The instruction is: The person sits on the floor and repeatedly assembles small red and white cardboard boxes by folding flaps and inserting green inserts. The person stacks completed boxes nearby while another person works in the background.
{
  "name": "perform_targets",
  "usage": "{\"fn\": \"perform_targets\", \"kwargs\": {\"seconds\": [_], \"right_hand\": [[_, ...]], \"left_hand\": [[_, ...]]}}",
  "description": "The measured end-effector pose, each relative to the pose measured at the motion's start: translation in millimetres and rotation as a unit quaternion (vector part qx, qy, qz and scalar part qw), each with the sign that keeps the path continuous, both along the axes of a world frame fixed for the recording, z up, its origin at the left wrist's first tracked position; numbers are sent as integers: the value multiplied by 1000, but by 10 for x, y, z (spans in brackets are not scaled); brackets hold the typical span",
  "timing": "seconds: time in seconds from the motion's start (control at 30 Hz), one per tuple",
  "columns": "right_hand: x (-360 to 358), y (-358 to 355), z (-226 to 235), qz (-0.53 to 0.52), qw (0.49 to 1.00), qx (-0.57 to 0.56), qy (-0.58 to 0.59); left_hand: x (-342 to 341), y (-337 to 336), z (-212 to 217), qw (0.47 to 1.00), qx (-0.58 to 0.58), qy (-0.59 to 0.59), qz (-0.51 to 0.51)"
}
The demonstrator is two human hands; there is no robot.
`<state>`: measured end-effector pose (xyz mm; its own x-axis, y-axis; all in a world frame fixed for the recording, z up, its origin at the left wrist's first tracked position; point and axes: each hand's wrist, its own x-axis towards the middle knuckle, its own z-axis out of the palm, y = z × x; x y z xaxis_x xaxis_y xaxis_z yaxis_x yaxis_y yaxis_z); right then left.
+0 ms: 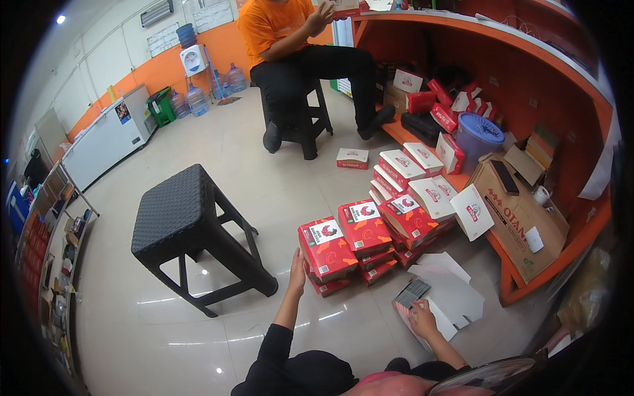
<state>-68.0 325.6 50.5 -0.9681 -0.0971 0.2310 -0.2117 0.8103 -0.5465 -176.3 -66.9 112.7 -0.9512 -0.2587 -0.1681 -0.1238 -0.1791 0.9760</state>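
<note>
Left hand: the left hand (298, 272) is spread flat, its fingers straight along the side of a red box stack (327, 247). It does not wrap around a box.
Right hand: the right hand (422, 320) is bent, with its fingertips at a small grey bundle (413, 291). I cannot tell if it pinches the bundle or just touches it.
Grey bundle: it lies on an open white carton (454, 290), near the carton's left end.
White carton: it lies on the shiny floor (251, 343), unfolded, with its flaps out, just right of the red boxes.
Red boxes: the stack by the left hand stands beside more red boxes (366, 224), in short piles on the floor.
White-topped boxes: red boxes with white tops (401, 163) sit behind the red piles. One more box (352, 158) lies alone on the floor.
Stool: a black stool (175, 204) stands to the left, well apart from the boxes.
Other person: a person in an orange shirt (274, 30) sits on another black stool (320, 119), by the orange worktop (456, 25).
Under the worktop: there is a purple tub (477, 145) with a blue lid, and a big flat brown box (522, 224) with a dark phone (504, 178) on it.
</note>
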Motion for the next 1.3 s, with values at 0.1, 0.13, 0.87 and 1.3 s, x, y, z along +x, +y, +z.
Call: {"fn": "perform_targets", "kwargs": {"seconds": [0.1, 0.13, 0.87, 1.3], "right_hand": [[21, 135, -228, -10, 980, -188, -69], [20, 188, -294, -19, 978, -191, -80], [-341, 391, -690, -131, 770, -469, -412], [-266, 425, -572, -214, 961, -20, -173]], "left_hand": [[99, -41, -60, 999, -32, -28, 22], [144, -57, -81, 998, -44, -39, 29], [714, -256, -437, 996, 28, -75, 25], [1018, 490, -402, 907, -252, 145, 303]]}}
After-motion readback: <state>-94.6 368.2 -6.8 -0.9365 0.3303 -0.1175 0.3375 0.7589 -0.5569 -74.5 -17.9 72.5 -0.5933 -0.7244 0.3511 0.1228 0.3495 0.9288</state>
